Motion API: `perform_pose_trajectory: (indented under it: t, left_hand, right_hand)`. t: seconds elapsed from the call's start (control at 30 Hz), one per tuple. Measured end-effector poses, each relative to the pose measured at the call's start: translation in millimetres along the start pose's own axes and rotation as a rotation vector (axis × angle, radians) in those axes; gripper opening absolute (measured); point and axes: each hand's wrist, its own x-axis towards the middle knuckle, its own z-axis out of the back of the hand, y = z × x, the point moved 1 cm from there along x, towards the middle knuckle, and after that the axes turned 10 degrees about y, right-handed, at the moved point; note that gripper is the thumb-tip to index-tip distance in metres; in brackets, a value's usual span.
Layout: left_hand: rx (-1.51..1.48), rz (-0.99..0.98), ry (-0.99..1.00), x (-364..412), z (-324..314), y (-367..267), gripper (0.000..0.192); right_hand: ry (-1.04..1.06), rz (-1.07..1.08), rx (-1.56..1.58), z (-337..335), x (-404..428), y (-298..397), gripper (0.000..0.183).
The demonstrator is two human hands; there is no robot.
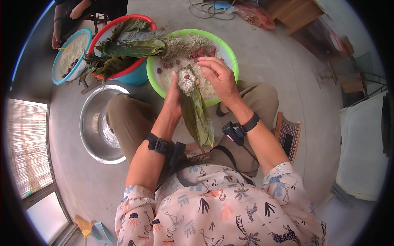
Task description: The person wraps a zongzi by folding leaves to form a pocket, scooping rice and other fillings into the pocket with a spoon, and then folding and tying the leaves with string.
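Note:
My left hand holds folded long green leaves, whose tips hang down towards my lap. White rice with a dark red date on it fills the cupped upper end. My right hand is raised just right of the rice, fingers bent and apart, with nothing seen between them. Both hands are over the near part of a green-rimmed basin of rice. In that basin, red dates and a bundle of pale strings lie at the far side.
A red-rimmed tub bears a heap of long leaves. Left of it stands a blue-rimmed basin of rice and dates, beside another person's hand. An empty metal basin sits by my left knee. A patterned chair is at right.

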Motion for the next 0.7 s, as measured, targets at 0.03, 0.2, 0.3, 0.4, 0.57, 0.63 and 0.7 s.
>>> perform_pose_trajectory:
  t: [0.03,0.2,0.3,0.4,0.57,0.63,0.7]
  left_hand:
    - [-0.015,0.003,0.036,0.3,0.0,-1.6,0.064]
    - [-0.075,-0.101,-0.088,-0.1,-25.7,-4.7,0.066]
    - [-0.171,-0.113,-0.073,-1.4,-19.2,-7.4,0.062]
    - [-0.187,-0.097,-0.037,-5.3,-25.5,-6.7,0.061]
    - [-0.202,-0.075,0.004,-6.0,-14.8,-7.2,0.06]
    - [-0.157,-0.087,-0.068,-2.3,-17.5,-6.7,0.058]
    - [-0.164,-0.079,-0.072,-2.9,-19.9,-5.6,0.056]
  right_hand:
    - [-0.017,-0.03,-0.065,1.1,-3.0,0.9,0.031]
    - [0.078,0.069,-0.353,-14.3,-30.2,11.6,0.044]
    - [0.089,0.183,-0.453,-15.0,-34.5,18.3,0.045]
    - [0.136,0.278,-0.571,-14.0,-34.3,20.9,0.038]
    - [0.171,0.377,-0.579,-13.3,-34.9,29.5,0.023]
    - [0.182,0.369,-0.566,-12.9,-34.6,31.7,0.024]
    - [0.193,0.363,-0.554,-12.5,-35.0,30.9,0.025]
